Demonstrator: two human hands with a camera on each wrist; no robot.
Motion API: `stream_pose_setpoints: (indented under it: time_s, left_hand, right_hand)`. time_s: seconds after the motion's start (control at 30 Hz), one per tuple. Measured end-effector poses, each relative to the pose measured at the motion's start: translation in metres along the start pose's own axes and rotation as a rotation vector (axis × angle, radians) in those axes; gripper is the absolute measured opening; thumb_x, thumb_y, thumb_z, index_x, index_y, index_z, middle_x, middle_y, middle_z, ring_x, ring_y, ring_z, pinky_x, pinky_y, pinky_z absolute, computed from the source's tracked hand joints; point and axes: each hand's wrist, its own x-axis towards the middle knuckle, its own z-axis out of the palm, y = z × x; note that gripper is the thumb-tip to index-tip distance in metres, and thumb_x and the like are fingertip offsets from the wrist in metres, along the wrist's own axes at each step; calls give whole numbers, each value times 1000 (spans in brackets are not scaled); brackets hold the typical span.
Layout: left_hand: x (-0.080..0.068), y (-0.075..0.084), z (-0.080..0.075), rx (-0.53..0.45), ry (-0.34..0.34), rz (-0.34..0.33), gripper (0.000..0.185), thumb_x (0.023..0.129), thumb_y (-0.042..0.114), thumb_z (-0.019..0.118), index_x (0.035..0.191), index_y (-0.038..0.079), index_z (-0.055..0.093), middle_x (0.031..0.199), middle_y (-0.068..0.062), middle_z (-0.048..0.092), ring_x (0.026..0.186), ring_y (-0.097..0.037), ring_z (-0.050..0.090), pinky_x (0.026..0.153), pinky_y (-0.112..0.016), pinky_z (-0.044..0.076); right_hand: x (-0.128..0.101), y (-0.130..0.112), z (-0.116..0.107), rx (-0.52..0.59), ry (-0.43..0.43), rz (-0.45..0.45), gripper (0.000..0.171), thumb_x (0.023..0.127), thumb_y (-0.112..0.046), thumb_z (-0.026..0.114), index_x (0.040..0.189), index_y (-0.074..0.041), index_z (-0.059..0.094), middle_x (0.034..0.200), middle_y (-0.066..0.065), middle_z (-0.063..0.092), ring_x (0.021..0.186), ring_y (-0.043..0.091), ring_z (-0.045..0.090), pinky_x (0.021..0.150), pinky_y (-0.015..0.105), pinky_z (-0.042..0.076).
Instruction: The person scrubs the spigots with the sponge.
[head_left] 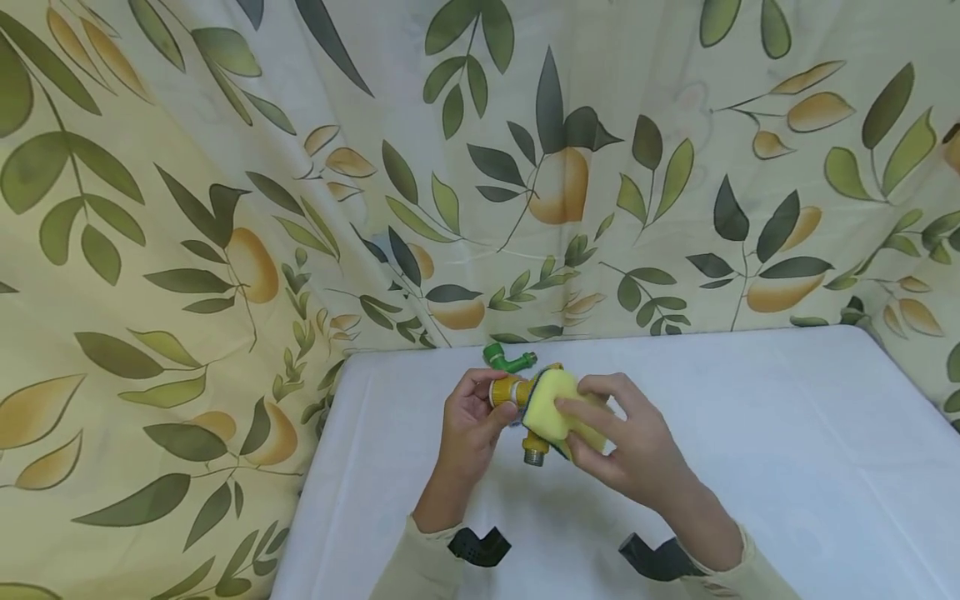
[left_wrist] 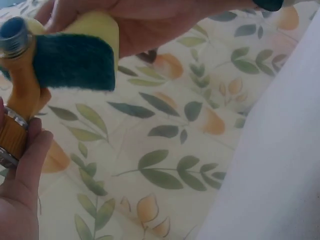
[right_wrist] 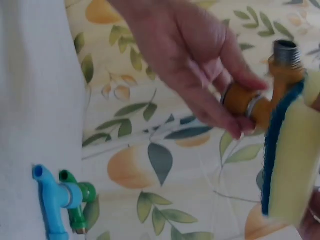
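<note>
My left hand (head_left: pixel 467 429) pinches the ribbed end of a yellow-orange tap (head_left: pixel 507 392) between thumb and fingers, above the white table. The tap's metal threaded outlet (head_left: pixel 534 457) points toward me. In my right hand (head_left: pixel 637 437) is a yellow sponge (head_left: pixel 551 408), gripped with bent fingers and laid against the tap's body. Its dark green scouring side (left_wrist: pixel 75 62) faces the tap in the left wrist view, and the sponge covers part of the tap from above. From the right wrist, the sponge (right_wrist: pixel 292 165) stands on edge beside the tap's threaded end.
A green tap (head_left: pixel 510 362) lies on the white table (head_left: pixel 750 433) just beyond my hands. Next to it is a blue tap (right_wrist: pixel 47 200), mostly hidden in the head view. Leaf-patterned cloth (head_left: pixel 420 250) hangs behind the table and along its left side.
</note>
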Motion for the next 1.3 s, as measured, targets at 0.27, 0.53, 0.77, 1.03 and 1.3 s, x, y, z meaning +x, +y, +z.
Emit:
stream_pose_setpoints:
  time_s: [0.27, 0.53, 0.77, 1.03, 1.3]
  left_hand:
    - [3, 5, -3, 41, -63, 55, 37, 94, 15, 73, 126, 10, 56, 122, -2, 66, 109, -12, 67, 91, -23, 59]
    - [4, 12, 2, 212, -6, 87, 59, 91, 13, 77, 135, -10, 45, 122, 1, 67, 110, -11, 67, 90, -19, 57]
    - [6, 14, 14, 251, 47, 166, 59, 88, 12, 81, 128, -18, 49, 121, 1, 67, 109, -9, 66, 90, -20, 58]
    - [-2, 9, 34, 329, 120, 86, 77, 88, 50, 69, 144, -2, 54, 133, -6, 68, 113, -10, 68, 91, -26, 59]
    - [-2, 21, 35, 80, -164, -319, 65, 106, 35, 48, 163, 39, 17, 161, -12, 39, 133, -28, 57, 91, -47, 59]
  right_hand:
    - [-2, 0, 0, 3, 12, 98, 41, 99, -41, 54, 110, -6, 74, 106, 14, 63, 91, 19, 58, 82, 11, 51]
    - [0, 0, -2, 31, 14, 193, 38, 92, -34, 61, 114, -6, 73, 107, 13, 64, 92, 18, 59, 80, 9, 51]
    - [1, -6, -2, 28, -45, 262, 37, 83, -22, 69, 117, -10, 72, 110, 9, 62, 95, 17, 60, 79, 10, 52]
    - [-2, -12, 1, -14, -27, 291, 41, 81, -18, 72, 121, -8, 70, 113, 11, 64, 94, 19, 61, 81, 11, 54]
    - [1, -8, 0, 7, 47, 247, 37, 87, -25, 63, 118, -6, 71, 111, 14, 65, 93, 20, 61, 89, 6, 49]
